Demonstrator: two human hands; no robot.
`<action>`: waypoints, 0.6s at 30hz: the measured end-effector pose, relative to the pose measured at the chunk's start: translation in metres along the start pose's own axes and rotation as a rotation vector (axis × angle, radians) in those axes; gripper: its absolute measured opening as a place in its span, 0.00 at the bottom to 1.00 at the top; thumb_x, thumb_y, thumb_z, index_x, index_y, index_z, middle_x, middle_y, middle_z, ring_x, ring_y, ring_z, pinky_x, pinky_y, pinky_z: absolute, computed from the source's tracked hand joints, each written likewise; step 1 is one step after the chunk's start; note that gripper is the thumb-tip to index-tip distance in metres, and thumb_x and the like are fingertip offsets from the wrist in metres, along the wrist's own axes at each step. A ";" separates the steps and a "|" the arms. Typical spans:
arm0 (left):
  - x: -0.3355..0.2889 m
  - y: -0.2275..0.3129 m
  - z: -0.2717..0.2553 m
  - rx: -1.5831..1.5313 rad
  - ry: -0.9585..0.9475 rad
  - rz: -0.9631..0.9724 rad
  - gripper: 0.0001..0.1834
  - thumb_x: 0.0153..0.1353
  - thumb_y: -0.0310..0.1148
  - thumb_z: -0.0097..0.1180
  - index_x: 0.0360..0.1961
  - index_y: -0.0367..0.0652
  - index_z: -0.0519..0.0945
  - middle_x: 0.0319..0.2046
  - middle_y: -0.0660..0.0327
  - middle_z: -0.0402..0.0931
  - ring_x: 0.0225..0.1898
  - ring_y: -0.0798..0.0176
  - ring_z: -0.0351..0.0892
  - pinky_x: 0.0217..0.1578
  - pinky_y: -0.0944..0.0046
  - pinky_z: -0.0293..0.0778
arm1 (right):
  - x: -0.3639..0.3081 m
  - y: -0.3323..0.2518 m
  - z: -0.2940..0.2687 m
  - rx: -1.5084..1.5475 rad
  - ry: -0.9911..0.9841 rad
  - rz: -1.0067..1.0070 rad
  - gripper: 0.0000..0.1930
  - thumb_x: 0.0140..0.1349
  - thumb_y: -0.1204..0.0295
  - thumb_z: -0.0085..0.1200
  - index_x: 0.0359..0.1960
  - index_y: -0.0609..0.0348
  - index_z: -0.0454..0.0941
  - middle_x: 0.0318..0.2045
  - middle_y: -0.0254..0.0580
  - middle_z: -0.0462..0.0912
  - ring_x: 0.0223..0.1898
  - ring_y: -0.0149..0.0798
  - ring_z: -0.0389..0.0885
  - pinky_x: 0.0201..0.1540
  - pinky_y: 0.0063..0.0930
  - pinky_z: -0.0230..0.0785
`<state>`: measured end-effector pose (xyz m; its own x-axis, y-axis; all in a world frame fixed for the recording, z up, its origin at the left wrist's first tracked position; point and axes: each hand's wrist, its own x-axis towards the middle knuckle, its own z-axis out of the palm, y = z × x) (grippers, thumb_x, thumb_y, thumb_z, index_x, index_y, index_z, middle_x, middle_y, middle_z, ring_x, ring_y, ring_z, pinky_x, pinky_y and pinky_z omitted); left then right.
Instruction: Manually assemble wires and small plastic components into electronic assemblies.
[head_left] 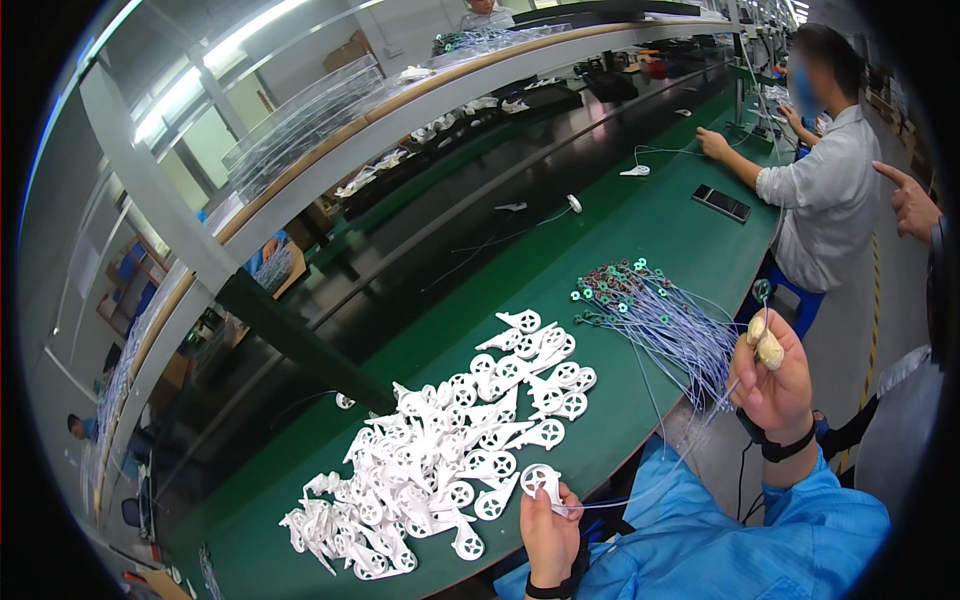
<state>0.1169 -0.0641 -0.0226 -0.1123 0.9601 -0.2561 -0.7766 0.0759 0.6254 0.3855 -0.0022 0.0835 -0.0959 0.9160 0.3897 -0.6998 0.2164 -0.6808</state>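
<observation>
My left hand (550,535), low in the middle, is closed on a white plastic part (538,479) with a round spoked end. From that part a thin pale cable (665,482) runs up to the right. My right hand (778,388), raised at the bench edge, pinches the cable near its small dark green end piece (763,288). Yellowish covers (768,350) sit on the pinching fingertips. Left of my left hand lies a heap of similar white parts (430,470). A bundle of cables with green and brown end pieces (660,315) lies near my right hand.
The green bench (625,235) stretches away to the far right, where a co-worker (825,170) sits by a black phone-like device (721,203). Another person's hand (908,203) points in from the right. A shelf post (300,335) rises behind the heap.
</observation>
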 end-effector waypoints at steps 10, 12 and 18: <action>0.000 -0.010 -0.017 0.194 -0.078 0.053 0.07 0.66 0.26 0.50 0.43 0.38 0.68 0.33 0.55 0.76 0.26 0.72 0.68 0.26 0.74 0.63 | -0.003 -0.001 0.004 -0.049 0.055 -0.222 0.10 0.68 0.67 0.46 0.45 0.57 0.62 0.21 0.40 0.71 0.14 0.28 0.69 0.16 0.20 0.62; 0.001 -0.011 -0.018 0.229 -0.067 0.082 0.07 0.66 0.28 0.50 0.42 0.37 0.68 0.31 0.56 0.76 0.24 0.73 0.67 0.24 0.75 0.63 | -0.006 -0.001 0.006 -0.019 -0.045 -0.202 0.10 0.68 0.68 0.45 0.44 0.57 0.60 0.20 0.42 0.70 0.14 0.30 0.69 0.16 0.21 0.62; -0.005 -0.007 -0.013 0.445 -0.003 0.160 0.09 0.67 0.33 0.50 0.40 0.37 0.69 0.26 0.57 0.77 0.19 0.75 0.66 0.22 0.77 0.63 | -0.020 -0.003 0.001 0.111 -0.215 -0.155 0.09 0.68 0.70 0.44 0.41 0.58 0.57 0.20 0.48 0.71 0.15 0.38 0.70 0.17 0.29 0.64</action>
<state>0.1148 -0.0728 -0.0352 -0.2065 0.9699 -0.1287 -0.4085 0.0341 0.9121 0.3885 -0.0213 0.0786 -0.1215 0.7794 0.6147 -0.7899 0.2991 -0.5354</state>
